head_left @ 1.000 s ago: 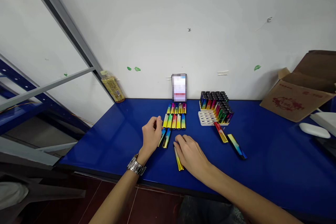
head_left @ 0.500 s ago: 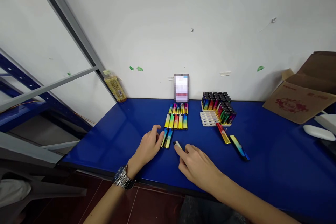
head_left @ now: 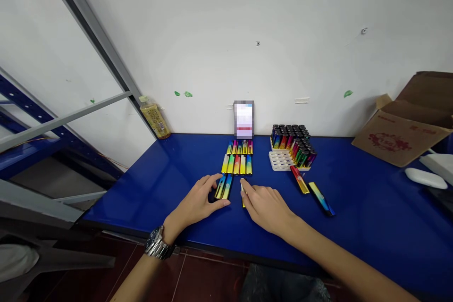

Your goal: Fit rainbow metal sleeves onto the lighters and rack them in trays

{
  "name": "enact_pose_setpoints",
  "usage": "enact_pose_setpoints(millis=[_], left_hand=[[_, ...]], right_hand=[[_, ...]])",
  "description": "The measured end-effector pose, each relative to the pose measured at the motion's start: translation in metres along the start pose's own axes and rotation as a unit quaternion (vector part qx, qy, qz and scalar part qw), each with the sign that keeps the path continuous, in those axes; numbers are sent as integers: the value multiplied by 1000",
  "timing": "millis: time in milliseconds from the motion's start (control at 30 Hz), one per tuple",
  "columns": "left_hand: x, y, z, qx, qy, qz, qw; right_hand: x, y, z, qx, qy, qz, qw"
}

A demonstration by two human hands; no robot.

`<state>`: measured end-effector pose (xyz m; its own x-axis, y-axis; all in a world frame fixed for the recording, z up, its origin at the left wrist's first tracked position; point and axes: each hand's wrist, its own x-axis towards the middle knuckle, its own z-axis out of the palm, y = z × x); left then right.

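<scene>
My left hand, with a metal-banded watch on its wrist, is curved around two blue-and-gold lighters lying side by side. Its fingers and thumb are apart, near the lighters' top and bottom ends; whether they touch is unclear. Just right of this pair, my right hand grips a white-and-gold lighter low on the table, mostly hidden by the fingers. Beyond my hands, a row of gradient-coloured lighters lies flat, with a second row behind it.
A white holed tray holds several upright black-topped lighters. Loose red-gold and yellow-blue lighters lie before it. A phone leans on the wall. A bottle stands left, a cardboard box right.
My left thumb has moved down to the near end of the lighter pair, opening the hand. My right hand has turned its lighter more upright in view, beside the pair.
</scene>
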<state>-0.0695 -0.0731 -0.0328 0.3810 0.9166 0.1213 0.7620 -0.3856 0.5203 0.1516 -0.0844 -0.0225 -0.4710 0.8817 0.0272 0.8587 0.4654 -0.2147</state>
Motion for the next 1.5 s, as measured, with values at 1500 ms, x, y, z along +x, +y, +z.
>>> enact_pose_setpoints(millis=[1500], left_hand=[[3,-9,-2,-4,-8,15,1000]], right_hand=[[-1,13,-8,-53,120,6,991]])
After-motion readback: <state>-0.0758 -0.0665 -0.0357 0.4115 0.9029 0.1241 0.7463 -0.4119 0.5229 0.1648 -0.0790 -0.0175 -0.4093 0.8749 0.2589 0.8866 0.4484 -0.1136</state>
